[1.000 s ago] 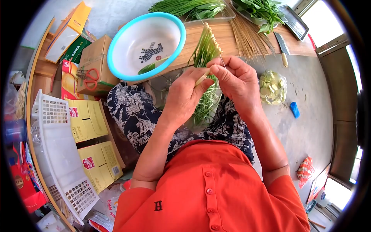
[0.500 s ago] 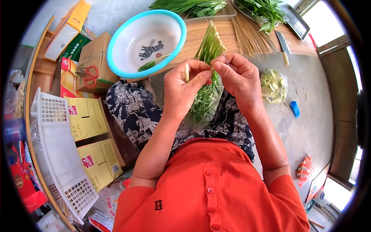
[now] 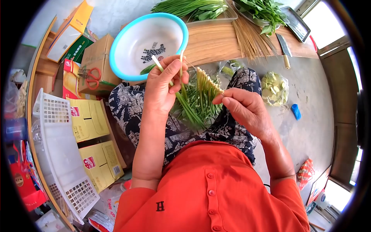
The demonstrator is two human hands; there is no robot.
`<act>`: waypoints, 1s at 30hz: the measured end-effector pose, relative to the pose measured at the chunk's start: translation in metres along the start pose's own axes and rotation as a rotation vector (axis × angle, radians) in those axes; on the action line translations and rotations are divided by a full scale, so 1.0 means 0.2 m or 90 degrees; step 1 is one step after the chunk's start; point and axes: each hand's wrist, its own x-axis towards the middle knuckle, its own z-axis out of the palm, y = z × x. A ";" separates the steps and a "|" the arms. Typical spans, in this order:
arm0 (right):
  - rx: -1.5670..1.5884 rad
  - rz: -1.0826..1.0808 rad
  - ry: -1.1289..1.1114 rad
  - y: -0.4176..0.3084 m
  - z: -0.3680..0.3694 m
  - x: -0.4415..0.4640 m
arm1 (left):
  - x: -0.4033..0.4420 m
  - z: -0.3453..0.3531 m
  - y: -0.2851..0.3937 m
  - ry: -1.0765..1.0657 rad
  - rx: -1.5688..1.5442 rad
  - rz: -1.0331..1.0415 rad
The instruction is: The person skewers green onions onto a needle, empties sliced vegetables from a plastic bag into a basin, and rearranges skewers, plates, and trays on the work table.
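My left hand (image 3: 164, 81) is raised in front of the basin, its fingers closed on a couple of chive stalks (image 3: 183, 83) with pale ends pointing up. My right hand (image 3: 243, 110) pinches one end of a thin skewer (image 3: 190, 63), whose bare tip points toward my left fingers. A row of threaded chives (image 3: 208, 87) lines the skewer, the pale ends side by side and the green leaves hanging down. Below, between my knees, lies a heap of cut greens (image 3: 195, 114), apparently in a clear bag.
A blue-rimmed basin (image 3: 116, 58) stands at left with a green leaf inside. On the wooden board (image 3: 212, 40) lie loose skewers (image 3: 251, 40), more chives (image 3: 185, 7) and a cleaver (image 3: 284, 48). A bag of pale slices (image 3: 274, 89) rests on the floor; scissors (image 3: 92, 77) hang by a carton (image 3: 98, 58).
My hands have moved apart. The left went left and up with stalks in it; the right went down and right, tilting the skewer of chives.
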 end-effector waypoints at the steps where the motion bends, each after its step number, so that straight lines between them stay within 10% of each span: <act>1: 0.000 0.000 0.001 0.00 0.00 0.00 | 0.00 0.00 0.00 -0.001 0.000 0.000; 30: -0.010 -0.017 -0.002 0.02 0.01 0.01 | 0.00 -0.01 0.00 0.000 0.052 0.024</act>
